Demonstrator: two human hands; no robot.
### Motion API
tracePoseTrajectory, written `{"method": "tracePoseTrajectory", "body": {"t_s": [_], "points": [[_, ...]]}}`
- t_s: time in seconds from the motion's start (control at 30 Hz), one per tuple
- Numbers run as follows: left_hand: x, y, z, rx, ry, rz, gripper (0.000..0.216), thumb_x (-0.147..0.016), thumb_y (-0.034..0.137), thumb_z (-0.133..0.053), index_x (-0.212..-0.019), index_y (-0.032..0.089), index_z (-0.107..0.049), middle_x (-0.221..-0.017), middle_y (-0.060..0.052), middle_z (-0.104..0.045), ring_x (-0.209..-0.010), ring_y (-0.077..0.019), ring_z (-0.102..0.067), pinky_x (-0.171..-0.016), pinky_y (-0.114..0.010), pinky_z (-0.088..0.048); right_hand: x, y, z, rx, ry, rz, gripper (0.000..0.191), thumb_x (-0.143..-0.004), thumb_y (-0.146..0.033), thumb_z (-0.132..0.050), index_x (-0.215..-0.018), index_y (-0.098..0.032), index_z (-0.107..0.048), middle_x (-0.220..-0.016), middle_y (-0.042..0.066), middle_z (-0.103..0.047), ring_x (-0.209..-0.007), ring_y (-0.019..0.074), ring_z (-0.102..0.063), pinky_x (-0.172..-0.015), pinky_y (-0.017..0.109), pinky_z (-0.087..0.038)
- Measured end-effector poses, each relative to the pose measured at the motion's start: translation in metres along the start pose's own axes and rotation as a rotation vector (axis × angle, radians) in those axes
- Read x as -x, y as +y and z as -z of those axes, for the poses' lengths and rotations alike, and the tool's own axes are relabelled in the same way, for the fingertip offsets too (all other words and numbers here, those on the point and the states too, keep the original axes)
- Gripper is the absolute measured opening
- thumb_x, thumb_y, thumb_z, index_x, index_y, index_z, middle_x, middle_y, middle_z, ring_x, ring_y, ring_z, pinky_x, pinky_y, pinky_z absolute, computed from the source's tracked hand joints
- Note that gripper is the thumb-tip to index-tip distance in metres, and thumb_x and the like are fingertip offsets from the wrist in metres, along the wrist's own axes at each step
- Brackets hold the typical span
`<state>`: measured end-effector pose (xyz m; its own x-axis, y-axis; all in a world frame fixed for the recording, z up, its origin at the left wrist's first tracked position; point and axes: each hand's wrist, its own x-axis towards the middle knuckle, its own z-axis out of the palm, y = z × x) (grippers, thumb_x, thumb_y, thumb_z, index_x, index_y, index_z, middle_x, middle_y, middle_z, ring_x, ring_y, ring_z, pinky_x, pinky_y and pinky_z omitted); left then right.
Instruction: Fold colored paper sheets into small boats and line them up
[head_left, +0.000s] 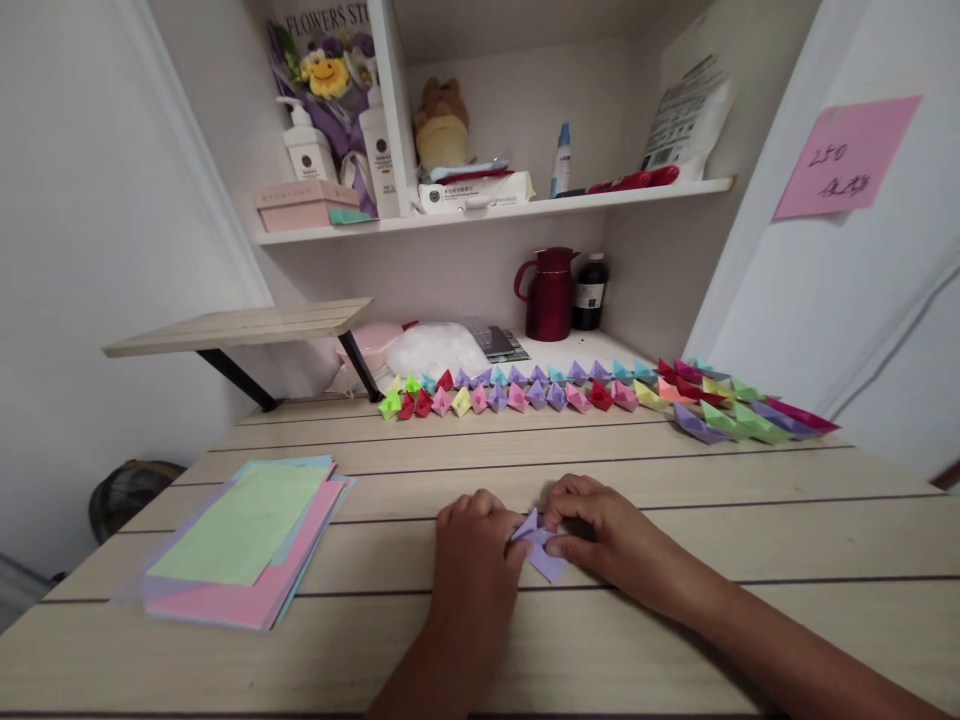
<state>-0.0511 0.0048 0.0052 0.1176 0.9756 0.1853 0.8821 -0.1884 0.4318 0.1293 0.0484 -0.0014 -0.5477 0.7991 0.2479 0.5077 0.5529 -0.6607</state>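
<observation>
A small folded piece of purple paper (546,562) is between my two hands, just above or on the slatted table (360,650); its exact contact with the table I cannot make out. My left hand (478,545) pinches its left side, with the fingers curled and the thumb on the paper. On the other side my right hand (596,525) grips the paper between thumb and forefinger. One pointed flap stands up between the fingertips. Part of the paper is hidden behind the fingers.
To the left lies a stack of coloured paper sheets (240,530). Rows of folded paper boats (536,395) line the table's back. A small raised shelf (247,325) stands at the back left. Behind are a red jug (550,295) and a dark bottle (591,295).
</observation>
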Motion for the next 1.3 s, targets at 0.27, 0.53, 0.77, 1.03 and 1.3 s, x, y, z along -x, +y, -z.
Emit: {"method": "tracePoseTrajectory", "body": {"t_s": [0.27,0.53,0.77,1.03,1.3], "points": [[-0.002,0.005,0.010,-0.119,-0.121,-0.058,0.020,-0.082,0.023,-0.062,-0.098,0.031,-0.071,-0.100,-0.002,-0.062,-0.096,-0.0217,-0.053,-0.090,-0.042,-0.035,0.002,-0.003,0.002,-0.029,0.028,-0.021,0.028,-0.071,-0.010,-0.068,-0.093,-0.026,-0.063,-0.095,0.000,-0.062,-0.085,0.0173,-0.057,-0.076,0.029,-0.044],[0.002,0.005,0.004,0.020,-0.056,0.003,0.022,-0.079,0.024,-0.065,-0.101,0.028,-0.068,-0.101,-0.002,-0.062,-0.098,-0.0222,-0.053,-0.092,-0.041,-0.035,0.002,0.000,-0.001,0.063,0.013,0.013,0.013,-0.080,-0.021,-0.064,-0.091,-0.026,-0.070,-0.103,0.004,-0.064,-0.098,0.0213,-0.059,-0.088,0.034,-0.044],[0.001,0.002,-0.003,0.156,0.031,0.075,0.009,-0.074,0.016,-0.065,-0.077,0.025,-0.067,-0.087,0.001,-0.064,-0.092,-0.0192,-0.058,-0.091,-0.038,-0.035,0.003,0.000,-0.001,0.071,0.000,0.015,0.011,-0.082,-0.022,-0.063,-0.090,-0.027,-0.070,-0.105,0.005,-0.064,-0.101,0.0226,-0.058,-0.089,0.036,-0.043],[-0.003,0.003,-0.002,0.173,0.029,0.108,0.012,-0.076,0.022,-0.064,-0.066,0.025,-0.070,-0.090,0.000,-0.062,-0.093,-0.0192,-0.057,-0.091,-0.040,-0.035,0.000,-0.005,0.002,-0.070,0.018,-0.051,0.011,-0.086,-0.021,-0.057,-0.079,-0.023,-0.065,-0.095,0.003,-0.063,-0.091,0.0186,-0.060,-0.080,0.030,-0.046],[-0.003,0.008,-0.007,0.034,0.044,0.062,0.014,-0.082,0.022,-0.060,-0.070,0.022,-0.066,-0.097,-0.002,-0.062,-0.097,-0.0211,-0.054,-0.093,-0.042,-0.033,0.003,-0.002,-0.001,0.028,0.077,-0.076,0.006,-0.081,-0.017,-0.059,-0.085,-0.022,-0.059,-0.093,0.004,-0.060,-0.085,0.0189,-0.057,-0.076,0.031,-0.045]]}}
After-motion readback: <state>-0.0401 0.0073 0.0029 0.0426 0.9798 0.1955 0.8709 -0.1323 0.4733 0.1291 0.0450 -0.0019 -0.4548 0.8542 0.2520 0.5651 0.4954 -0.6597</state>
